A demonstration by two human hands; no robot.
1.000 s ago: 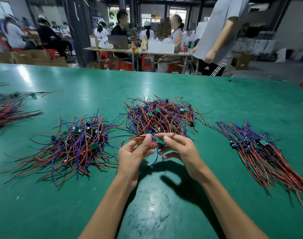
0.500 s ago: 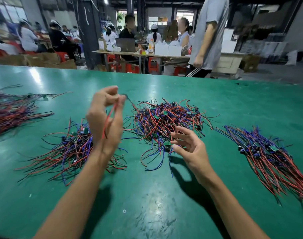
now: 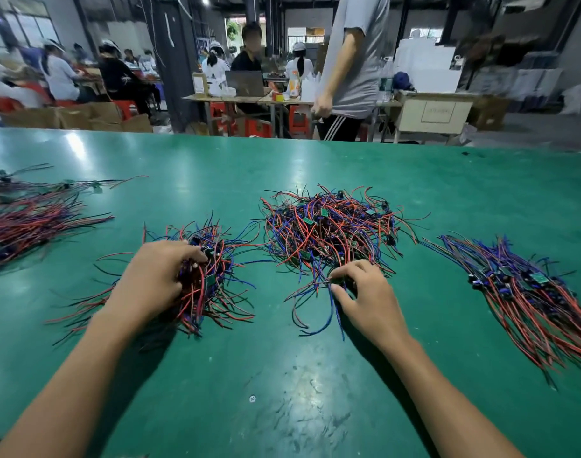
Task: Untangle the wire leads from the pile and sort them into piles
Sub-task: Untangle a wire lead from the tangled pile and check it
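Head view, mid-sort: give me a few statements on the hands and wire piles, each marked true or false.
1. The left hand rests on the left-centre pile. True.
2. The right hand is lifted clear of every wire. False: its fingers pinch leads at the near edge of the tangled middle pile.
3. The far-right pile lies roughly combed straight. True.
4. The table is grey. False: it is green.
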